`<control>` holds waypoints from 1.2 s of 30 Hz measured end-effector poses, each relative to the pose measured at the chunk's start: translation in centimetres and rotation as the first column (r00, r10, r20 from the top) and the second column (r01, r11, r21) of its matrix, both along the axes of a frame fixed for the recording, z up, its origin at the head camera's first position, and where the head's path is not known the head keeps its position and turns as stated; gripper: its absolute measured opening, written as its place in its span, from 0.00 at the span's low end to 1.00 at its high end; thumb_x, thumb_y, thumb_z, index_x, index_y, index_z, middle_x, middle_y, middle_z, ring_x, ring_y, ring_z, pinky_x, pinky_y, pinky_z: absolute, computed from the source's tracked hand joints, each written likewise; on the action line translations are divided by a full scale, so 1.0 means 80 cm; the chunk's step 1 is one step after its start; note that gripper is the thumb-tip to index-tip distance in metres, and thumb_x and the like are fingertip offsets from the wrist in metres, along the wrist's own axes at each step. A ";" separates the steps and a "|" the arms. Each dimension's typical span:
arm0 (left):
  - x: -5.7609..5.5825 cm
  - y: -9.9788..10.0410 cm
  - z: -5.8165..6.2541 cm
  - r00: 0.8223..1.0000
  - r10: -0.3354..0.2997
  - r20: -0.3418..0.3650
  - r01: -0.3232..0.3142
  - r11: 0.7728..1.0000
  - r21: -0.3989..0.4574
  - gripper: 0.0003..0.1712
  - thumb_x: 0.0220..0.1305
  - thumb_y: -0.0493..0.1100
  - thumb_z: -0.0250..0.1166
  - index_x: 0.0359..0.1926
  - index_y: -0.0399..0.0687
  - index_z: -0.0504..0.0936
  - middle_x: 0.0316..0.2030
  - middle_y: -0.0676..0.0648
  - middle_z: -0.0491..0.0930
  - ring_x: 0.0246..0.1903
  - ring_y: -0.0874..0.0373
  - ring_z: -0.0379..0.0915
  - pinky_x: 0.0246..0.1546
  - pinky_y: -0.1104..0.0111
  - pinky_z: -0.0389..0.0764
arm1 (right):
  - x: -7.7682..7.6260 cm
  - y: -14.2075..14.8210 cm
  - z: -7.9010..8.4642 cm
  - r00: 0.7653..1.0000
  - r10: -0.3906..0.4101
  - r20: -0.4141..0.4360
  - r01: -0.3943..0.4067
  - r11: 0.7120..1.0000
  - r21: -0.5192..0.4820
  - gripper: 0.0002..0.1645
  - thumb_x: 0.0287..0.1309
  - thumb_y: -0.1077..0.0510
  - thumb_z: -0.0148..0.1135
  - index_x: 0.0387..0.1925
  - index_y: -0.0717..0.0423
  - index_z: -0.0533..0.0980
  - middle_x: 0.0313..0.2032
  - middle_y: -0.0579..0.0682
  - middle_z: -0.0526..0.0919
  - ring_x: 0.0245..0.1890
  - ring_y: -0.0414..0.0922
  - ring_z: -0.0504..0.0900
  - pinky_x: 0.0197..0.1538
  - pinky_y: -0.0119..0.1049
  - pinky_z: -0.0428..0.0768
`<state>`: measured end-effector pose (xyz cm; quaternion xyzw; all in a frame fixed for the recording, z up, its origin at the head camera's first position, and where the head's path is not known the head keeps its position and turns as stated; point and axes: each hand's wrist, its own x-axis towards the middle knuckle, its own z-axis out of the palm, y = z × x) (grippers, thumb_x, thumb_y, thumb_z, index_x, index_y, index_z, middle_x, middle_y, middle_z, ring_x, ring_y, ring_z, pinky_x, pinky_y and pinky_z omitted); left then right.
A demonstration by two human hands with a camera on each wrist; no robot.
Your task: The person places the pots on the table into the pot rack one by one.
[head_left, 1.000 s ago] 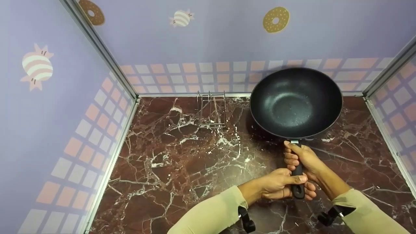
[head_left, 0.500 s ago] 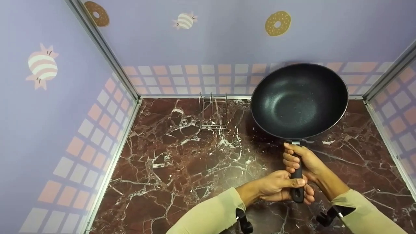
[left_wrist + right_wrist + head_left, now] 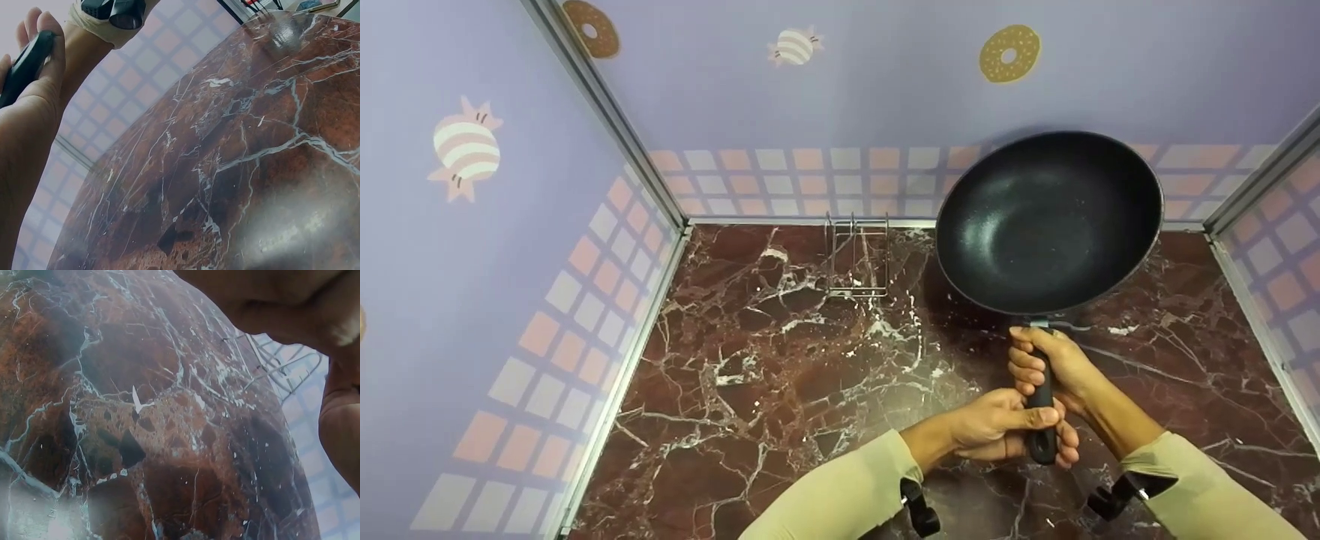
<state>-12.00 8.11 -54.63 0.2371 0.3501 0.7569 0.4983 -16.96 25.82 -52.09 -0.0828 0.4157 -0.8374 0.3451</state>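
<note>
In the head view a black wok (image 3: 1046, 225) is held up off the countertop at the right, its inside facing me and its far side raised. My right hand (image 3: 1061, 367) grips the handle (image 3: 1042, 382) just below the bowl, fingers curled round it. Lower down, my left hand (image 3: 997, 424) holds the handle's end, thumb across the top. The left wrist view shows the dark handle (image 3: 27, 67) in the fingers. In the right wrist view, part of a hand (image 3: 281, 301) fills the upper right corner, and the wok is out of sight.
A small wire rack (image 3: 858, 259) stands by the back wall, left of the wok. The dark red marble countertop (image 3: 780, 390) bears scattered white specks. Patterned purple walls (image 3: 855, 82) enclose it at the back and both sides.
The wok has tilted further, its far rim rising higher against the back wall, with the right side lifted. Both hands keep their hold on the handle. The head view has shifted slightly.
</note>
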 end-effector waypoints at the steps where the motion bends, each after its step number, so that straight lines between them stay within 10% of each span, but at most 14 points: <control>1: -0.001 -0.001 0.000 1.000 0.005 -0.004 -0.005 1.000 0.002 0.20 0.89 0.30 0.37 0.45 0.48 0.74 0.45 0.50 0.88 0.47 0.59 0.89 0.71 0.48 0.85 | 0.000 -0.003 0.002 1.000 -0.019 0.001 0.019 1.000 0.023 0.27 0.90 0.57 0.35 0.28 0.46 0.69 0.18 0.37 0.71 0.17 0.34 0.77 0.25 0.27 0.84; 13: -0.002 -0.013 0.001 0.999 0.046 0.026 -0.046 0.999 -0.004 0.18 0.90 0.35 0.39 0.49 0.46 0.76 0.45 0.50 0.88 0.46 0.59 0.90 0.56 0.64 0.91 | 0.000 -0.027 0.013 0.979 -0.201 -0.019 0.199 0.946 0.255 0.22 0.86 0.55 0.43 0.28 0.47 0.65 0.15 0.37 0.70 0.12 0.37 0.76 0.19 0.30 0.79; 36: -0.001 -0.038 0.007 0.982 0.151 0.117 -0.154 0.988 0.018 0.19 0.87 0.35 0.40 0.46 0.48 0.79 0.39 0.50 0.89 0.40 0.59 0.90 0.51 0.66 0.93 | -0.007 -0.069 0.015 0.939 -0.323 -0.117 0.343 0.866 0.365 0.22 0.81 0.58 0.45 0.25 0.50 0.67 0.15 0.40 0.70 0.12 0.37 0.72 0.18 0.30 0.78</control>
